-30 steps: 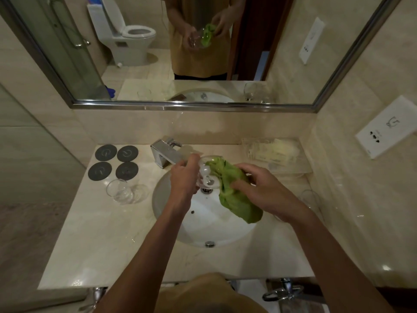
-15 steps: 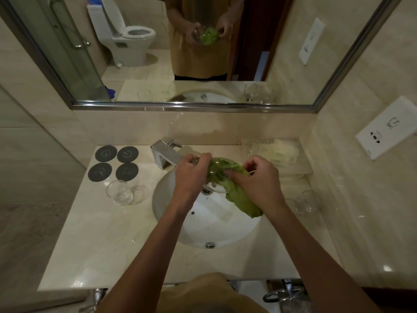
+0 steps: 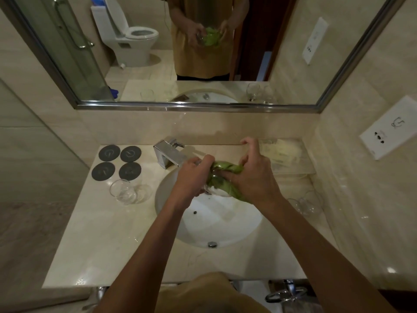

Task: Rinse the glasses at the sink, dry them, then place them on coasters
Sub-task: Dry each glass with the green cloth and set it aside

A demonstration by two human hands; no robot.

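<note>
Marble counter (image 3: pixel 94 245): hands (image 3: pixel 225 177) apparently wiping glass (image 3: pixel 217 190) over sink (image 3: pixel 225 227).

Wall mirror (image 3: pixel 225 64), reflected toilet (image 3: pixel 133 39), wall socket (image 3: pixel 390 129), perhaps packaged toiletries (image 3: pixel 286 152)

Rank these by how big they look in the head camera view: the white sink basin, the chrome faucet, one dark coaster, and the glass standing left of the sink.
1. Sink basin, clearly largest.
2. Faucet.
3. Glass and coaster: they look about alike, so I won't rank them.
</note>
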